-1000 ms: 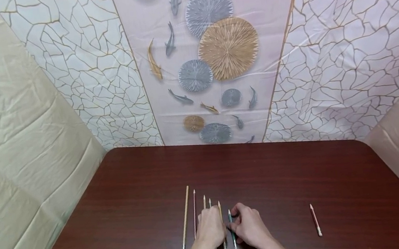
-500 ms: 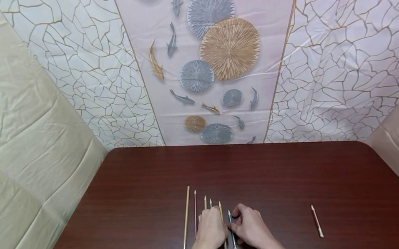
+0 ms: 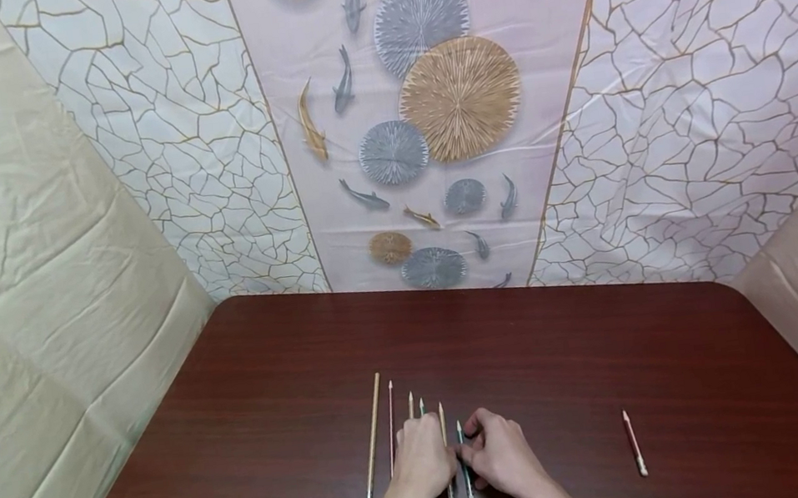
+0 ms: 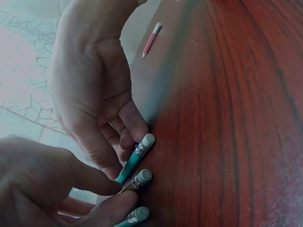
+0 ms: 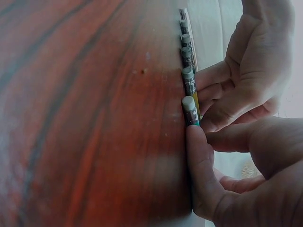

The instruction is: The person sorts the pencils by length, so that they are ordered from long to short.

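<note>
My left hand (image 3: 422, 458) pinches a yellow pencil (image 3: 442, 422) between thumb and finger near its eraser end, and its back hides much of the neighbouring pencils. To the right, my right hand (image 3: 503, 452) holds a shorter teal pencil (image 3: 468, 484) between thumb and fingers. The teal pencil lies on the table, tip pointing away from me. In the left wrist view, the erasers of the teal pencil (image 4: 135, 158) and yellow pencil (image 4: 141, 178) lie side by side. A green pencil (image 3: 422, 405) and a tan pencil (image 3: 410, 403) show beyond the left hand.
Left of the hands lie a long natural-wood pencil (image 3: 374, 441) and a thin dark-pink pencil (image 3: 392, 422). A short pink pencil (image 3: 633, 444) lies apart at the right. The dark red-brown table (image 3: 532, 341) ends at a patterned cloth backdrop (image 3: 434, 227).
Both hands stay almost still on the yellow and teal pencils. The head view has shifted very slightly; the pencils keep their places.
</note>
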A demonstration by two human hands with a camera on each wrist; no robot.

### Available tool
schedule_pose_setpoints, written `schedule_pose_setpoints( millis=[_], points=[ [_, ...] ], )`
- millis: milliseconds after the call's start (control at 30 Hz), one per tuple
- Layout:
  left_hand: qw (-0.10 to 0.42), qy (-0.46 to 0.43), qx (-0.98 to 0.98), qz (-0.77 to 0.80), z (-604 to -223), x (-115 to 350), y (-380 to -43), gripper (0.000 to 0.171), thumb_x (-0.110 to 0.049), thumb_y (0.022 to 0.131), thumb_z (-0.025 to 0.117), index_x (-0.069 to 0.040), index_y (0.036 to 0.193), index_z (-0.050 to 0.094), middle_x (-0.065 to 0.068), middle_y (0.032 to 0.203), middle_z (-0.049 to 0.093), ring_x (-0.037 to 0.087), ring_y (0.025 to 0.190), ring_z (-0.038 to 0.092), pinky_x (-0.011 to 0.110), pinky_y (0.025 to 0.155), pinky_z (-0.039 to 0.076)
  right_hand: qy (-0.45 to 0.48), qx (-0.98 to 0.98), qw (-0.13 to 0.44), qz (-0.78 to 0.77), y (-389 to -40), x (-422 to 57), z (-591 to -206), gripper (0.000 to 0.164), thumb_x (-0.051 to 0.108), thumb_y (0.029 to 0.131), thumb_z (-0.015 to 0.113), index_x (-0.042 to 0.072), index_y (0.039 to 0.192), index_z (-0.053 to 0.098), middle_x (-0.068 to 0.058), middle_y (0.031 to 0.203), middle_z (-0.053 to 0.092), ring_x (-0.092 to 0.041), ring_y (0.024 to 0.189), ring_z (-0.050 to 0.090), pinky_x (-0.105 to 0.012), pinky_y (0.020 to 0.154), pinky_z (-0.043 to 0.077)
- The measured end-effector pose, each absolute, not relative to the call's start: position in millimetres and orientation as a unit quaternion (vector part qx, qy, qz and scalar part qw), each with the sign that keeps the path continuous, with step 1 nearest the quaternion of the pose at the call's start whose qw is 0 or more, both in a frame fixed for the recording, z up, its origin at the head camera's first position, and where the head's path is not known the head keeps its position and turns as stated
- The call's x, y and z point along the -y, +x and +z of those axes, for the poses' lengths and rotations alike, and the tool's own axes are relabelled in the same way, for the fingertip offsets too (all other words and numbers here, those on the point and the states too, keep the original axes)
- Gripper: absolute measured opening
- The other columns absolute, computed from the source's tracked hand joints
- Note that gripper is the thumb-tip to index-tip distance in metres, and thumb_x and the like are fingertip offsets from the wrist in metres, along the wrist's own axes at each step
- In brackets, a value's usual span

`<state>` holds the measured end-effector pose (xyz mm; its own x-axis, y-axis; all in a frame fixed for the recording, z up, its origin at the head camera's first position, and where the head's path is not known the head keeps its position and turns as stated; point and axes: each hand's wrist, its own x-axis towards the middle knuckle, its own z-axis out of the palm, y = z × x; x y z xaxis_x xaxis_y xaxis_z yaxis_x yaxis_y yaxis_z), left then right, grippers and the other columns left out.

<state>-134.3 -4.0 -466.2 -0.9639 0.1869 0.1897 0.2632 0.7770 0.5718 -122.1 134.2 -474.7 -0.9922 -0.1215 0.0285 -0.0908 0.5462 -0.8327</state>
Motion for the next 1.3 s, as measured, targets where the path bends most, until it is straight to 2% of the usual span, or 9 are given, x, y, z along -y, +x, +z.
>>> schedule_pose_setpoints(
  millis=[167, 267, 433, 767, 1033, 1100, 1300],
  points=[
    [0.054, -0.118, 0.933, -0.335, -466, 4, -133, 0.027, 0.001, 0.07, 0.074, -0.01, 0.062, 0.05, 0.0, 0.054, 0.047, 0.016, 0.049, 0.049, 0.029, 0.042, 0.04, -0.054, -0.873, 0.018, -0.485, -122, -134, -475, 0.019, 0.001, 0.083, 0.071, -0.006, 0.096, 0.06, 0.0, 0.063, 0.061, -0.014, 0.039, 0.059, -0.028, 0.042, 0.05],
    [0.062, -0.118, 0.93, -0.344, -466, 5, -133, 0.023, -0.001, 0.07, 0.075, -0.008, 0.065, 0.053, 0.0, 0.055, 0.048, 0.016, 0.049, 0.05, 0.029, 0.042, 0.04, -0.05, -0.87, 0.018, -0.491, -121, -134, -475, 0.018, 0.002, 0.084, 0.07, -0.005, 0.096, 0.06, 0.0, 0.064, 0.061, -0.014, 0.039, 0.059, -0.028, 0.041, 0.05],
    [0.073, -0.126, 0.924, -0.353, -468, 6, -132, 0.02, -0.004, 0.071, 0.073, -0.007, 0.068, 0.054, 0.0, 0.055, 0.049, 0.016, 0.049, 0.05, 0.029, 0.042, 0.04, -0.054, -0.869, 0.018, -0.491, -120, -135, -476, 0.018, 0.006, 0.085, 0.07, -0.005, 0.096, 0.061, 0.001, 0.066, 0.063, -0.014, 0.041, 0.06, -0.028, 0.046, 0.051],
    [0.074, -0.167, 0.899, -0.398, -469, 7, -130, 0.01, -0.004, 0.076, 0.071, -0.008, 0.072, 0.062, -0.009, 0.056, 0.052, 0.005, 0.05, 0.048, 0.024, 0.046, 0.04, -0.058, -0.872, 0.015, -0.485, -118, -140, -475, 0.013, 0.008, 0.087, 0.068, -0.001, 0.094, 0.062, 0.001, 0.069, 0.061, -0.012, 0.043, 0.062, -0.028, 0.051, 0.051],
    [0.02, -0.202, 0.863, -0.462, -464, 11, -126, 0.004, -0.002, 0.083, 0.066, -0.001, 0.087, 0.065, -0.015, 0.048, 0.054, -0.005, 0.031, 0.044, 0.015, 0.046, 0.043, -0.074, -0.851, 0.035, -0.518, -110, -148, -467, 0.014, 0.004, 0.087, 0.068, -0.004, 0.096, 0.061, -0.002, 0.072, 0.062, -0.018, 0.05, 0.064, -0.028, 0.05, 0.053],
    [0.019, -0.212, 0.856, -0.47, -462, 12, -125, 0.005, -0.002, 0.084, 0.066, 0.0, 0.088, 0.065, -0.015, 0.049, 0.054, -0.006, 0.031, 0.044, 0.015, 0.043, 0.042, -0.069, -0.848, 0.032, -0.524, -108, -152, -463, 0.015, 0.002, 0.087, 0.068, -0.005, 0.097, 0.061, -0.002, 0.073, 0.061, -0.02, 0.051, 0.064, -0.029, 0.049, 0.053],
    [0.053, -0.222, 0.857, -0.461, -458, 13, -122, 0.006, -0.005, 0.084, 0.069, -0.001, 0.089, 0.068, -0.017, 0.055, 0.053, -0.008, 0.04, 0.045, 0.015, 0.051, 0.042, -0.044, -0.853, 0.017, -0.52, -99, -172, -456, 0.017, 0.001, 0.085, 0.07, -0.004, 0.098, 0.061, -0.003, 0.072, 0.06, -0.02, 0.049, 0.062, -0.03, 0.046, 0.052]
  ],
)
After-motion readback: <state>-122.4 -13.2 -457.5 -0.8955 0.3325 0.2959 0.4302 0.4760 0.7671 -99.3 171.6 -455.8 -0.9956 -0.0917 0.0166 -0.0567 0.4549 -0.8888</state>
